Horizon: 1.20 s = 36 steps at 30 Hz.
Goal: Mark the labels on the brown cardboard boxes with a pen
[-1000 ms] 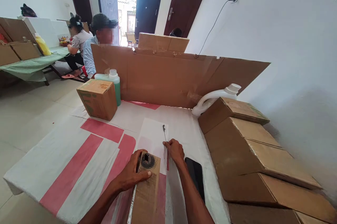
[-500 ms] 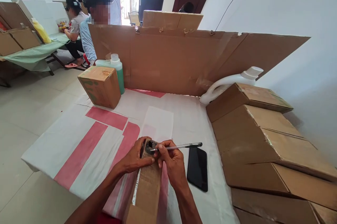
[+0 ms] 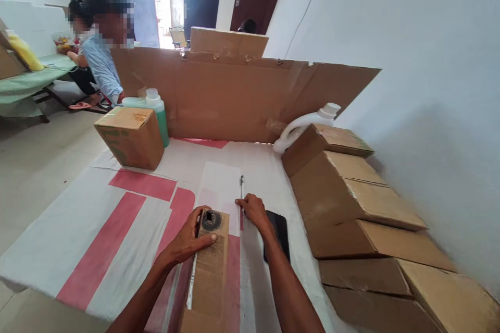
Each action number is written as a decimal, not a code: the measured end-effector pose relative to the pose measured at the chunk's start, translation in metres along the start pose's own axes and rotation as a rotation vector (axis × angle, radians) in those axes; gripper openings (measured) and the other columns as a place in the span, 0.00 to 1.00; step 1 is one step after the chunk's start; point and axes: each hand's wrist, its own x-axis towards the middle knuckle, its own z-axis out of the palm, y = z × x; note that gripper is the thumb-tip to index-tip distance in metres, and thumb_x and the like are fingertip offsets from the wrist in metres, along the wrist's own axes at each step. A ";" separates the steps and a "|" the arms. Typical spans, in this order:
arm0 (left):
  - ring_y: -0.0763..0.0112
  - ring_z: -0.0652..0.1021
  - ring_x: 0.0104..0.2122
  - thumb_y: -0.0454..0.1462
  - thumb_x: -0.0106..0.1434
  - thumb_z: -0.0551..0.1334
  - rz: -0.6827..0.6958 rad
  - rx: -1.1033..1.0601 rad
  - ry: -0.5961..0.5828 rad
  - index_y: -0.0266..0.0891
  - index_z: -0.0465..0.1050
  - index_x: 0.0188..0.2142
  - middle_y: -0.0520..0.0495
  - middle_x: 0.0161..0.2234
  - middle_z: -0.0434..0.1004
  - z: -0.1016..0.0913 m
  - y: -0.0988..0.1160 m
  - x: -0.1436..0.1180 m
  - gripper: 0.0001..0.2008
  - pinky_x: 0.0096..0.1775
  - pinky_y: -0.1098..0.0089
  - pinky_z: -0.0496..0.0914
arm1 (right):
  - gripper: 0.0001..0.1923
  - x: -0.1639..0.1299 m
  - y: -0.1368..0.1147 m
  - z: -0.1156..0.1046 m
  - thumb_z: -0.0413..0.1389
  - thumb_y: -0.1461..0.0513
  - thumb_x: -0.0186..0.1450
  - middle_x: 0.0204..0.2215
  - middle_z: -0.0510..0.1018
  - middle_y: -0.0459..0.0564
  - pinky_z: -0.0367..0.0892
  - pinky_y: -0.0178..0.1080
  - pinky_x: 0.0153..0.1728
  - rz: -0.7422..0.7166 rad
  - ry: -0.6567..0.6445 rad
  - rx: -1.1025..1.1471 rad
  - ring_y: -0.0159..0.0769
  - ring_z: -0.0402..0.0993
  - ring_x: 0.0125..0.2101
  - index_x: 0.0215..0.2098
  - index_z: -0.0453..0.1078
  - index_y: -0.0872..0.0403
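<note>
My left hand [image 3: 185,239] is wrapped round the far end of a long, narrow cardboard box [image 3: 211,281]. Its thumb lies on top and the fingers go down the left side. Near that end the box has a small dark hole [image 3: 210,217] within a scribbled black ring. My right hand [image 3: 253,209], to the right of the box, pinches one end of a pen [image 3: 242,187] low over the table. The pen points away from me along the right edge of a white sheet of paper [image 3: 219,179]. A black phone [image 3: 282,231] lies partly under my right wrist and forearm.
Stacked cardboard boxes [image 3: 339,202] line the right side. At the back stand a cardboard panel [image 3: 222,96], a white jug [image 3: 292,132], a brown box [image 3: 133,140] and a green bottle [image 3: 161,119]. A person [image 3: 99,57] sits beyond the panel on the left.
My right hand has moved off the hole to the table at the right, and the pen has turned to point away from me. My left hand keeps its hold. The view has shifted rightward.
</note>
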 end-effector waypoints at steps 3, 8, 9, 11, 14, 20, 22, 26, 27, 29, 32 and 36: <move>0.57 0.75 0.52 0.49 0.61 0.68 -0.014 -0.005 -0.012 0.44 0.60 0.59 0.44 0.52 0.72 -0.001 0.000 0.001 0.31 0.54 0.59 0.68 | 0.10 0.000 -0.006 0.009 0.60 0.58 0.66 0.38 0.82 0.63 0.64 0.38 0.35 0.061 0.039 -0.150 0.47 0.80 0.41 0.33 0.73 0.57; 0.58 0.76 0.51 0.50 0.62 0.68 -0.010 -0.014 -0.024 0.46 0.61 0.58 0.46 0.51 0.73 -0.003 -0.002 0.001 0.29 0.53 0.60 0.68 | 0.21 -0.044 0.003 -0.006 0.53 0.49 0.71 0.47 0.80 0.63 0.67 0.41 0.42 0.145 0.132 -0.291 0.51 0.78 0.48 0.49 0.71 0.58; 0.58 0.76 0.51 0.50 0.62 0.67 -0.010 -0.016 -0.025 0.46 0.61 0.58 0.46 0.51 0.73 -0.003 -0.002 0.001 0.29 0.53 0.60 0.68 | 0.22 -0.057 0.010 -0.011 0.52 0.49 0.72 0.49 0.78 0.65 0.67 0.43 0.43 0.181 0.165 -0.319 0.53 0.76 0.51 0.52 0.70 0.59; 0.57 0.76 0.51 0.50 0.61 0.68 -0.015 -0.029 -0.030 0.46 0.61 0.58 0.46 0.51 0.73 -0.003 -0.002 0.001 0.30 0.53 0.60 0.68 | 0.25 -0.085 0.029 -0.018 0.53 0.50 0.71 0.52 0.74 0.71 0.68 0.49 0.45 0.281 0.224 -0.386 0.61 0.71 0.55 0.54 0.68 0.63; 0.57 0.75 0.51 0.50 0.60 0.68 -0.019 -0.025 -0.017 0.45 0.61 0.58 0.45 0.51 0.74 -0.002 0.000 0.001 0.31 0.54 0.59 0.67 | 0.29 -0.114 0.060 -0.021 0.56 0.47 0.68 0.51 0.74 0.74 0.68 0.54 0.46 0.385 0.207 -0.439 0.67 0.70 0.55 0.52 0.68 0.65; 0.57 0.74 0.51 0.49 0.60 0.68 0.013 0.014 0.015 0.43 0.62 0.57 0.44 0.51 0.72 0.001 0.001 0.000 0.30 0.54 0.58 0.66 | 0.35 -0.105 0.097 -0.019 0.59 0.41 0.59 0.45 0.79 0.76 0.71 0.50 0.42 0.387 0.166 -0.197 0.65 0.78 0.48 0.47 0.70 0.64; 0.56 0.73 0.51 0.49 0.59 0.68 0.031 0.014 0.031 0.42 0.63 0.56 0.44 0.50 0.72 0.002 -0.001 0.000 0.30 0.54 0.57 0.66 | 0.30 -0.096 0.103 -0.017 0.62 0.42 0.54 0.39 0.83 0.68 0.72 0.50 0.39 0.376 0.167 -0.043 0.64 0.80 0.43 0.40 0.73 0.57; 0.56 0.74 0.49 0.49 0.58 0.69 0.054 -0.015 0.022 0.42 0.64 0.54 0.44 0.49 0.72 0.002 -0.004 0.000 0.29 0.53 0.57 0.67 | 0.25 -0.101 0.098 -0.010 0.67 0.43 0.47 0.28 0.83 0.55 0.74 0.51 0.37 0.286 0.196 0.504 0.59 0.81 0.37 0.33 0.74 0.52; 0.56 0.74 0.49 0.49 0.58 0.69 0.058 -0.022 0.014 0.42 0.64 0.54 0.44 0.49 0.71 0.002 -0.004 0.000 0.28 0.53 0.57 0.67 | 0.27 -0.108 0.092 -0.009 0.69 0.44 0.46 0.30 0.84 0.55 0.75 0.51 0.38 0.279 0.174 0.697 0.58 0.82 0.38 0.36 0.75 0.53; 0.57 0.74 0.49 0.48 0.59 0.68 0.059 -0.031 0.003 0.42 0.64 0.54 0.44 0.49 0.71 0.002 -0.004 0.000 0.28 0.53 0.57 0.67 | 0.32 -0.126 0.076 -0.009 0.72 0.48 0.46 0.38 0.85 0.57 0.77 0.51 0.43 0.276 0.112 1.058 0.56 0.83 0.41 0.44 0.75 0.56; 0.57 0.74 0.49 0.47 0.58 0.68 0.051 -0.027 0.014 0.42 0.64 0.55 0.44 0.49 0.71 0.003 -0.002 -0.001 0.28 0.53 0.57 0.67 | 0.33 -0.158 0.042 -0.015 0.75 0.54 0.50 0.48 0.83 0.58 0.79 0.50 0.44 0.248 0.010 1.375 0.51 0.83 0.43 0.51 0.74 0.54; 0.58 0.73 0.49 0.45 0.59 0.68 0.052 -0.021 0.044 0.42 0.64 0.55 0.45 0.48 0.71 0.003 -0.003 -0.001 0.27 0.53 0.57 0.67 | 0.26 -0.186 -0.014 -0.018 0.70 0.48 0.58 0.44 0.84 0.60 0.78 0.46 0.39 0.213 -0.391 1.597 0.44 0.82 0.37 0.47 0.77 0.56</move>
